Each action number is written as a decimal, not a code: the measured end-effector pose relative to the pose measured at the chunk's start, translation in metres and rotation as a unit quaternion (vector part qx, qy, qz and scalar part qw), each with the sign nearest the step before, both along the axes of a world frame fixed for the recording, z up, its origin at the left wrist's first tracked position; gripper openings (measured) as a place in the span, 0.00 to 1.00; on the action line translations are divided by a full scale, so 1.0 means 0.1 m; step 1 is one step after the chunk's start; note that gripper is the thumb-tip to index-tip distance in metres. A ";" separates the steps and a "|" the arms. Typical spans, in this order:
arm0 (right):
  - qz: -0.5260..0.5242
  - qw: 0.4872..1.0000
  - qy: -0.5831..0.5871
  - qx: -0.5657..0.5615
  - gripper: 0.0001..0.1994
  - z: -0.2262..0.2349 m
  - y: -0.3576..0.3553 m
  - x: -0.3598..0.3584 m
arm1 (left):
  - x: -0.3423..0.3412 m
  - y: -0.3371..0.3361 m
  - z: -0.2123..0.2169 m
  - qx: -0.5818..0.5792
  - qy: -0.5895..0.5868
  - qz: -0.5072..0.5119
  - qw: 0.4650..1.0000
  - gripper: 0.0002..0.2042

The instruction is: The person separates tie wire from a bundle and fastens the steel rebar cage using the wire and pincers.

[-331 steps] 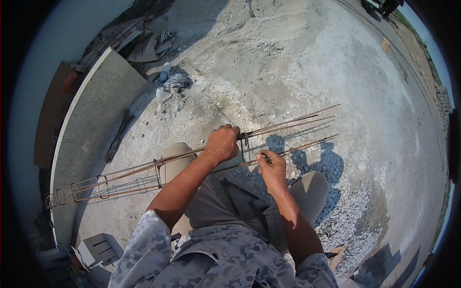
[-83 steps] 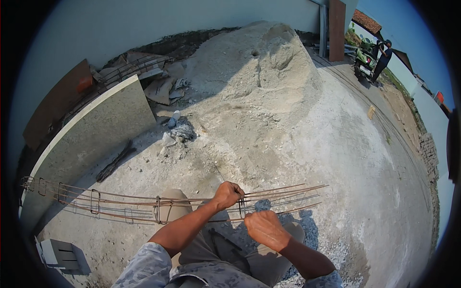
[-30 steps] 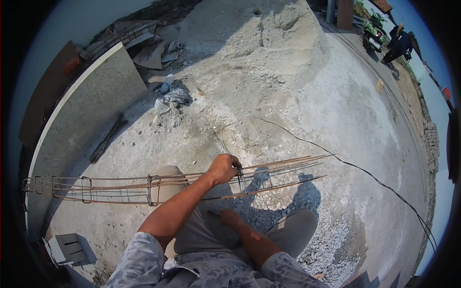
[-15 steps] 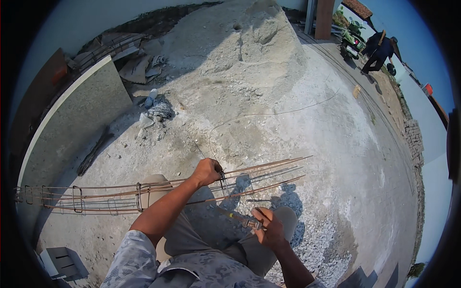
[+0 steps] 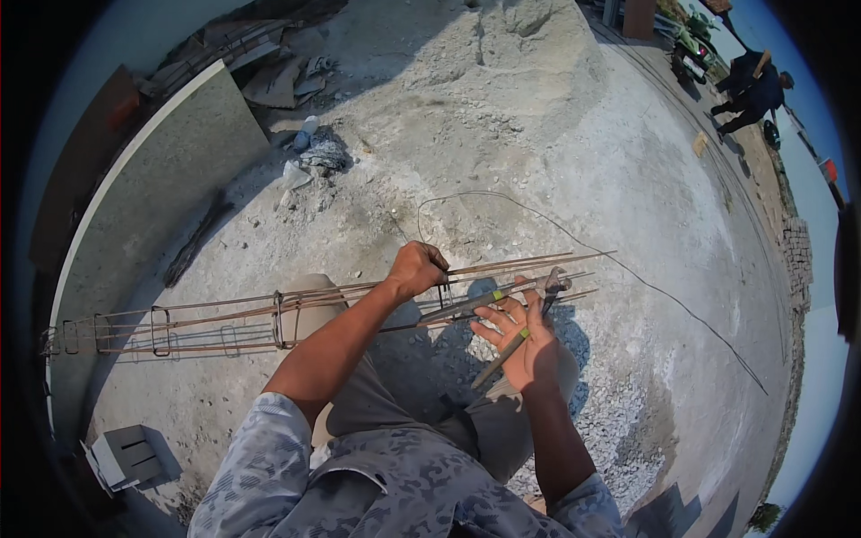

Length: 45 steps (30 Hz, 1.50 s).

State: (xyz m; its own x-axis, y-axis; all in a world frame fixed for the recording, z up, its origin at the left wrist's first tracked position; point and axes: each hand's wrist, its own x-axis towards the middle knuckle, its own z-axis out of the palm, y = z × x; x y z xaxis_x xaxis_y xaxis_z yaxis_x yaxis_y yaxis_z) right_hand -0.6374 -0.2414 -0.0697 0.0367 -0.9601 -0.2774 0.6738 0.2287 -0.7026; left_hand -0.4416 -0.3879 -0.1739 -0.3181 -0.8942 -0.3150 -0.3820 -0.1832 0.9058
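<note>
A long cage of rusty steel rods (image 5: 277, 320) with square stirrups lies across my knees. My left hand (image 5: 418, 268) is closed around its upper rods at a stirrup, fingertips hidden. Thin tie wire (image 5: 646, 286) runs from near that hand in a wide loop over the ground to the right. My right hand (image 5: 531, 350) has a pair of pincers (image 5: 553, 284), jaws pointing up and away, handles spread apart with yellow-green bands on them. One handle crosses the palm; the other reaches left beyond my partly stretched fingers, over the rods.
A pale upright slab (image 5: 170, 179) stands at left. Near it lie a plastic bottle (image 5: 307, 133) and rubble. A grey heap of sand (image 5: 529, 90) rises ahead. A grey block-like object (image 5: 133, 455) sits lower left. At far right are a person (image 5: 758, 90) and a motorbike (image 5: 692, 58).
My right hand has risen toward the rods and turned the pincers, whose handles are now spread wide. The wire's loop has swung to the right. My left hand still grips the cage.
</note>
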 end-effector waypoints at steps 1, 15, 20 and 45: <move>-0.003 1.000 0.005 0.019 0.26 -0.05 -0.04 -0.04 | 0.01 0.00 -0.02 -0.001 0.003 0.004 1.000 0.09; 0.291 0.872 0.382 0.097 0.16 -0.17 -0.14 -0.16 | 0.09 0.02 0.08 -0.036 -0.017 -0.029 0.999 0.17; 0.370 0.657 0.645 0.124 0.14 -0.28 -0.41 -0.56 | 0.16 -0.03 0.02 -0.057 0.047 -0.118 0.990 0.23; 0.316 0.030 0.863 -0.393 0.12 0.38 -1.56 -0.02 | 0.00 0.15 0.23 -0.187 -0.005 -0.061 0.980 0.22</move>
State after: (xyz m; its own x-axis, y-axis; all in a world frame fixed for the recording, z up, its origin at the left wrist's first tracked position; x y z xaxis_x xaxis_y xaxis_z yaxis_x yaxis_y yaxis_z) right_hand -0.6397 -0.3974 -0.0314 0.6989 -0.6539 -0.2898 -0.4860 -0.7314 0.4784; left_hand -0.4413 -0.3729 -0.1512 -0.4292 -0.9029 0.0234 -0.3900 0.2086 0.8969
